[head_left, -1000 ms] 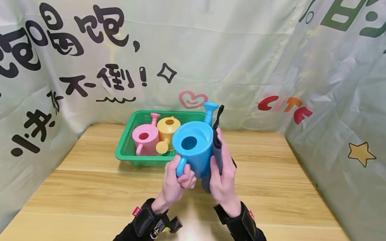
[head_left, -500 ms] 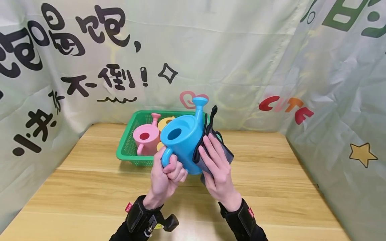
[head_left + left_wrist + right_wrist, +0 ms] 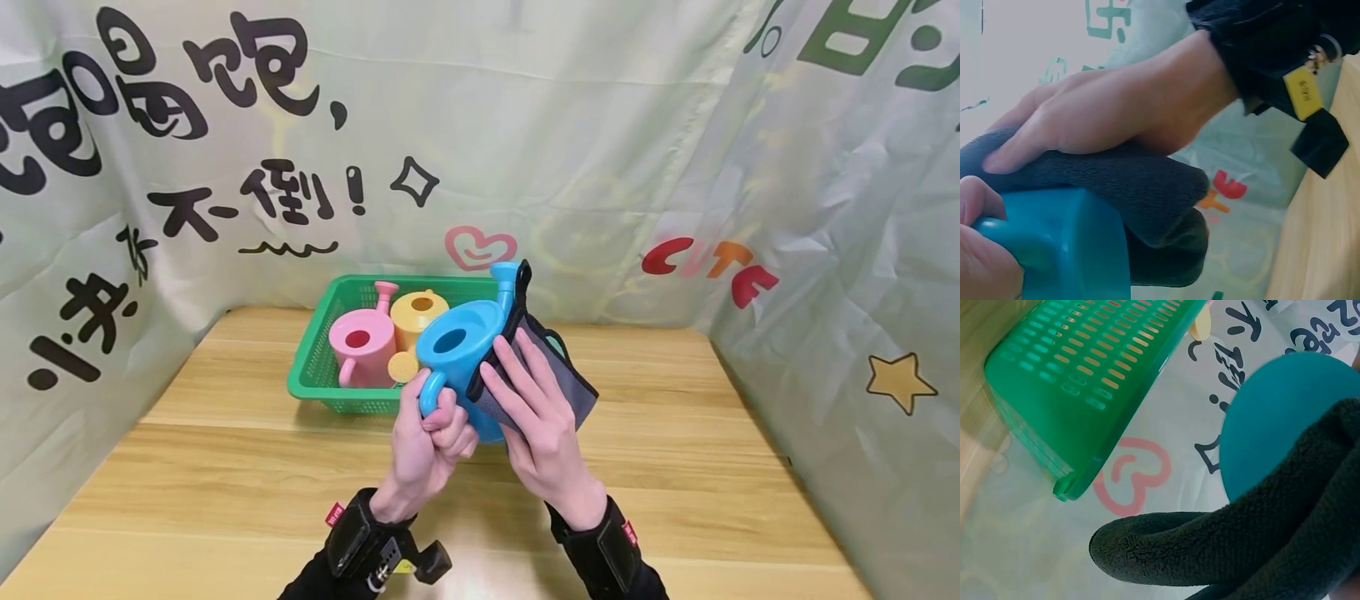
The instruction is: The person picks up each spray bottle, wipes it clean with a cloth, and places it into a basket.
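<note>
A blue toy watering can (image 3: 456,341) is held up above the table, its spout pointing away and its body tilted. My left hand (image 3: 431,437) grips its handle, fingers curled round it. On the can's right side lies a folded grey cloth (image 3: 558,383) with black edging. My right hand (image 3: 542,425) presses that cloth against the can, its fingers extended over the fabric. In the left wrist view the cloth (image 3: 1129,181) wraps over the can's side (image 3: 1085,244) beneath the right hand. The right wrist view shows the cloth's fold (image 3: 1222,550) close up against the blue can (image 3: 1285,419).
A green plastic basket (image 3: 311,387) stands behind the hands on the wooden table (image 3: 225,483). Inside it are a pink watering can (image 3: 367,358) and a yellow watering can (image 3: 408,321). Printed fabric walls (image 3: 585,150) enclose the table's back and sides.
The blue can shifted left and up, then came back partly right and down. My right hand, at the can's side before, now lies over the cloth with its back showing.
</note>
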The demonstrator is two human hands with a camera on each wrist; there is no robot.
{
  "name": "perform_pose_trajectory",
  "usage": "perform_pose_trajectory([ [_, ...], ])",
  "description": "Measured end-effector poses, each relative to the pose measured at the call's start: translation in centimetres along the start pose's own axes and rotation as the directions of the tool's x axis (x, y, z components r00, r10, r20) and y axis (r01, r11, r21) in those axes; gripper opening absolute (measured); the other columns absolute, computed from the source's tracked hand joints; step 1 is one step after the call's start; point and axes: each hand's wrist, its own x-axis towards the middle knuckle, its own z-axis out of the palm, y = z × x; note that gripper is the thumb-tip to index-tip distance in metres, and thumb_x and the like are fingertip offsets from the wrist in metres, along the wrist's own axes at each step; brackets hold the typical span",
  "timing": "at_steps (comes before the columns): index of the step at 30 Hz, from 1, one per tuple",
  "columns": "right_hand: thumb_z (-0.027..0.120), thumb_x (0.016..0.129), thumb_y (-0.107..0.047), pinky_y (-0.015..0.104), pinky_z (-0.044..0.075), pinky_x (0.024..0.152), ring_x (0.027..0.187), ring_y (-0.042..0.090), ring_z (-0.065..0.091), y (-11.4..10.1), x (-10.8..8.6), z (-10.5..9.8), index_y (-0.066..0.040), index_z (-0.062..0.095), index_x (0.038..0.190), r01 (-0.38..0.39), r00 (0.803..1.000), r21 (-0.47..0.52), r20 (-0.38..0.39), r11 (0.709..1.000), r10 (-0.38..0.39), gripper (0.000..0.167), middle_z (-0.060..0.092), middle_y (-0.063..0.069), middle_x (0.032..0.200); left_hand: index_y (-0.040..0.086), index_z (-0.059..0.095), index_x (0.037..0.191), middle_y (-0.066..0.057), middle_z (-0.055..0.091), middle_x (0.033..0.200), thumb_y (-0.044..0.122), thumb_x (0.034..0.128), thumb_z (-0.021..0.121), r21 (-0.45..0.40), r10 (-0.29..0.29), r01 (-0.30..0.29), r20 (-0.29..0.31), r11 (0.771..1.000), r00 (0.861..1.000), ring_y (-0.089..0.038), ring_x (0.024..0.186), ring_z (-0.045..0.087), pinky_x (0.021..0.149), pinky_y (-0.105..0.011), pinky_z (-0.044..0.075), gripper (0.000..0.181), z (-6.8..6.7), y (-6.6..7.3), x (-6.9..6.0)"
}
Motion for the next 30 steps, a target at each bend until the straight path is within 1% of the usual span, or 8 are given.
perform_pose_trajectory([
  [4, 0.049, 0.105, -0.012, 0.042, 0.031, 0.124, 0.148, 0.034, 0.04, 0.0, 0.0, -0.1, -0.002, 0.06, 0.137, -0.005, 1.0, 0.006, 0.015, 1.0, 0.005, 0.035, 0.049, 0.012, 0.154, 0.015, 0.023, 0.065, 0.004, 0.019, 0.053, 0.032, 0.1096, 0.002, 0.013, 0.002, -0.002, -0.012, 1.0, 1.0, -0.013, 0.041, 0.012, 0.043, -0.031, 0.006, 0.052, 0.2, -0.2, -0.1],
  [8, 0.049, 0.105, -0.012, 0.043, 0.031, 0.123, 0.148, 0.034, 0.04, 0.2, 0.0, -0.1, -0.003, 0.06, 0.137, 0.008, 1.0, 0.016, 0.014, 1.0, -0.009, 0.036, 0.048, 0.011, 0.154, 0.016, 0.023, 0.064, 0.004, 0.02, 0.053, 0.032, 0.1097, 0.003, 0.017, 0.023, -0.023, -0.008, 1.0, 1.0, -0.014, 0.041, 0.013, 0.042, -0.031, 0.007, 0.052, 0.3, 0.2, -0.1],
  [10, 0.047, 0.104, -0.009, 0.043, 0.032, 0.123, 0.147, 0.035, 0.041, 0.4, 0.0, -0.2, -0.003, 0.06, 0.136, 0.03, 0.999, 0.026, 0.018, 0.999, -0.031, 0.035, 0.049, 0.012, 0.154, 0.016, 0.023, 0.065, 0.004, 0.02, 0.053, 0.031, 0.1096, 0.003, -0.011, 0.035, -0.035, -0.006, 0.999, 0.999, -0.013, 0.041, 0.013, 0.042, -0.03, 0.007, 0.052, 0.2, 0.5, -0.2],
  [14, 0.046, 0.104, -0.007, 0.045, 0.032, 0.123, 0.146, 0.037, 0.042, 0.6, -0.1, -0.3, -0.002, 0.063, 0.133, 0.074, 0.996, 0.037, 0.046, 0.997, -0.076, 0.034, 0.05, 0.014, 0.152, 0.016, 0.023, 0.066, 0.005, 0.02, 0.054, 0.032, 0.1096, 0.003, -0.109, 0.051, -0.05, 0.003, 0.993, 0.999, -0.011, 0.042, 0.015, 0.042, -0.027, 0.007, 0.05, -0.2, 1.2, -0.2],
  [18, 0.046, 0.104, -0.008, 0.046, 0.031, 0.123, 0.145, 0.039, 0.043, 0.6, -0.2, -0.5, -0.002, 0.065, 0.13, 0.084, 0.994, 0.034, 0.061, 0.996, -0.086, 0.033, 0.052, 0.015, 0.151, 0.016, 0.022, 0.067, 0.005, 0.019, 0.055, 0.032, 0.1094, 0.003, -0.129, 0.058, -0.055, 0.018, 0.99, 0.998, -0.011, 0.042, 0.015, 0.043, -0.025, 0.007, 0.05, -0.3, 1.3, -0.2],
  [22, 0.046, 0.104, -0.008, 0.045, 0.031, 0.123, 0.145, 0.039, 0.042, 0.5, -0.1, -0.5, -0.001, 0.065, 0.13, 0.08, 0.995, 0.026, 0.057, 0.996, -0.082, 0.033, 0.052, 0.016, 0.151, 0.016, 0.022, 0.066, 0.005, 0.019, 0.054, 0.032, 0.1091, 0.002, -0.109, 0.038, -0.037, 0.008, 0.993, 0.999, -0.011, 0.042, 0.015, 0.043, -0.026, 0.007, 0.05, -0.2, 1.1, -0.1],
  [25, 0.046, 0.104, -0.009, 0.046, 0.031, 0.123, 0.145, 0.039, 0.043, 0.4, 0.1, -0.5, 0.0, 0.065, 0.13, 0.077, 0.996, 0.012, 0.046, 0.997, -0.077, 0.033, 0.052, 0.016, 0.151, 0.016, 0.023, 0.066, 0.005, 0.019, 0.054, 0.034, 0.1095, 0.001, -0.097, 0.008, -0.008, 0.006, 0.995, 1.0, -0.012, 0.042, 0.014, 0.043, -0.028, 0.006, 0.052, -0.1, 0.8, -0.2],
  [30, 0.047, 0.105, -0.01, 0.044, 0.031, 0.123, 0.147, 0.037, 0.041, 0.3, 0.2, -0.7, -0.002, 0.063, 0.134, 0.011, 0.999, 0.043, 0.04, 0.999, -0.013, 0.034, 0.051, 0.013, 0.152, 0.015, 0.023, 0.065, 0.004, 0.019, 0.053, 0.037, 0.1099, 0.003, -0.085, -0.027, 0.027, 0.009, 0.996, 1.0, -0.013, 0.042, 0.014, 0.044, -0.03, 0.005, 0.054, 0.1, 0.1, -0.1],
])
